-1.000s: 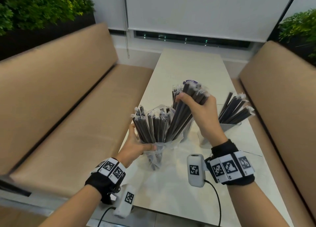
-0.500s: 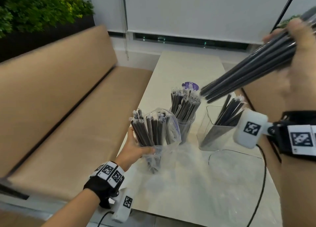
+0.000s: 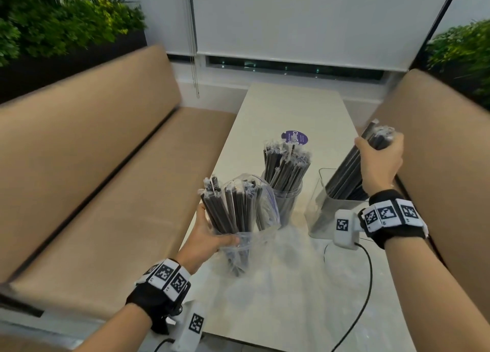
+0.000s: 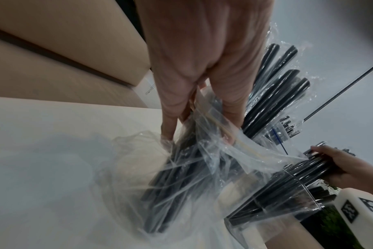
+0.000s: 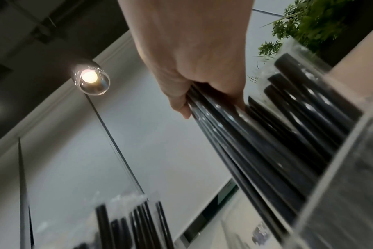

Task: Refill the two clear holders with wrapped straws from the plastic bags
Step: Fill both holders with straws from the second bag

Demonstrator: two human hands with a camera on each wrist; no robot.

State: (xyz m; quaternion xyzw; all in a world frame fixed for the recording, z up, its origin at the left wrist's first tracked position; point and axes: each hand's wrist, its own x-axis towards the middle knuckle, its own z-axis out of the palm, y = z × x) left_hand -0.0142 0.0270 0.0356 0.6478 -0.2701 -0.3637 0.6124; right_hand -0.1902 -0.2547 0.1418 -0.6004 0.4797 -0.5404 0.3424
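Note:
My left hand (image 3: 209, 235) grips a clear plastic bag (image 3: 244, 235) upright near the table's left edge, with several black wrapped straws (image 3: 228, 208) fanning out of it; in the left wrist view my fingers (image 4: 170, 107) curl round the crumpled bag (image 4: 181, 168). My right hand (image 3: 379, 161) holds a bundle of straws (image 3: 347, 174) near its top, the lower ends inside the square clear holder (image 3: 316, 208) at right. The right wrist view shows that bundle (image 5: 234, 134) entering the holder's wall (image 5: 339, 168). A round clear holder (image 3: 289, 192) behind the bag is packed with straws.
The pale table (image 3: 291, 107) runs away from me between two tan benches (image 3: 106, 192) (image 3: 450, 166). A purple round sticker (image 3: 295, 138) lies behind the round holder. Crumpled clear plastic (image 3: 265, 285) spreads over the near table. A black cable (image 3: 368, 267) trails from my right wrist.
My right hand pulled a bundle of straws out of the bag, swung it up to the right, and has now lowered it into the square holder. The left hand stays on the bag.

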